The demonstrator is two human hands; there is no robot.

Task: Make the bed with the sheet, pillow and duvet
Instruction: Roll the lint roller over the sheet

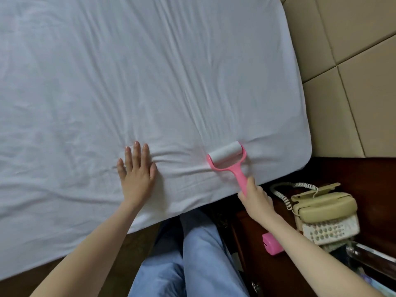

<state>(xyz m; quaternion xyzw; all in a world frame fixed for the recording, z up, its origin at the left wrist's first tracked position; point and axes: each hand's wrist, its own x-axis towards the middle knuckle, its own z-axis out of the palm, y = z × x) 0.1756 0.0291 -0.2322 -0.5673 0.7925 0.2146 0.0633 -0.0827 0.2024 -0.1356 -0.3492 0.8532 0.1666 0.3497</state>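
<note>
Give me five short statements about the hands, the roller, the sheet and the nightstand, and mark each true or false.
1. The left hand lies flat on the white sheet, fingers straight. True.
2. The right hand grips the pink handle of the lint roller. True.
3. The roller's head is lifted clear of the sheet. False: it rests on the sheet, near the bed's edge.
4. A pillow lies on the bed beside the left hand. False: no pillow or duvet is in view.
5. A beige telephone sits on the dark wooden nightstand. True.
</note>
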